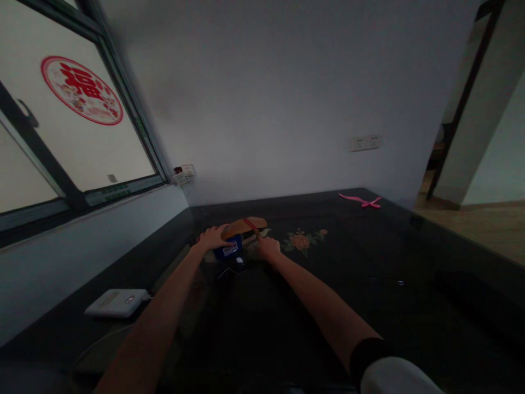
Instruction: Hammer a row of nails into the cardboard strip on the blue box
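Observation:
Near the far left of the dark table [295, 306], my left hand [212, 238] is wrapped round one end of a tan, elongated object [238, 227] and rests beside a blue box [228, 248]. The tan object lies over the top of the box, with a red band [249, 223] across it. My right hand [267, 246] is at its right part, the index finger stretched to the red band and the other fingers curled. Nothing can be seen inside the right hand's curled fingers.
A white device [118, 303] with a cable lies on the table's left side. A pink ribbon-like item [361, 201] is near the back right edge. Small shiny things [400, 283] lie at the right. The window and wall border the table.

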Available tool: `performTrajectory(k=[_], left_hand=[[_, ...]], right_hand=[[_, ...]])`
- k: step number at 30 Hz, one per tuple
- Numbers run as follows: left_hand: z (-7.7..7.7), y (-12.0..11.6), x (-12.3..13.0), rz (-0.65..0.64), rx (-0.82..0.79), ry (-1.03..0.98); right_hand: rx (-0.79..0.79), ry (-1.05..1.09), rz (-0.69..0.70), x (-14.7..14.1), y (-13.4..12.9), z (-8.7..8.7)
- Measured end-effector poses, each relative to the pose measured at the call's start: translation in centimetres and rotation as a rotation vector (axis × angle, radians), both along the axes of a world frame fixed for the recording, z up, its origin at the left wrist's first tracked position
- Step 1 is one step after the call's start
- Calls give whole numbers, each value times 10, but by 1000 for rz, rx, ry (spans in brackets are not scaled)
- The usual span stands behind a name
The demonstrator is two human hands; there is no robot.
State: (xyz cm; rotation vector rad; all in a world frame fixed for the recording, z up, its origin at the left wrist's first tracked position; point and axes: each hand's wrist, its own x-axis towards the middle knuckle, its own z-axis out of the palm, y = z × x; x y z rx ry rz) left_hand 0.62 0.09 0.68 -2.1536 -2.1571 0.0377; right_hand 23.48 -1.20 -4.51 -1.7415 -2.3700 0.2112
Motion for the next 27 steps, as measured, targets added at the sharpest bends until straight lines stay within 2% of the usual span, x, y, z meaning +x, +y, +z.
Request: performTrajectory(k=[5,10,15,18,22,27], left_hand=[[19,-5,23,-52,99,18],[28,-12,71,-248,96,-59],[20,-20,127,-414,56,-110],[13,-27,152,-480,12,-111],[5,-33,173,-526,-22,-115],[-3,-35,187,-574,-33,-119]], right_hand=[[-7,-9,-55,36,2,0],[-7,-33,-144,92,0,-1],[1,-70,-196,156,-18,0],[-4,-100,-237,189,-34,0],[-11,-135,-261,219,-55,0],[-29,-174,-259,239,-76,1]])
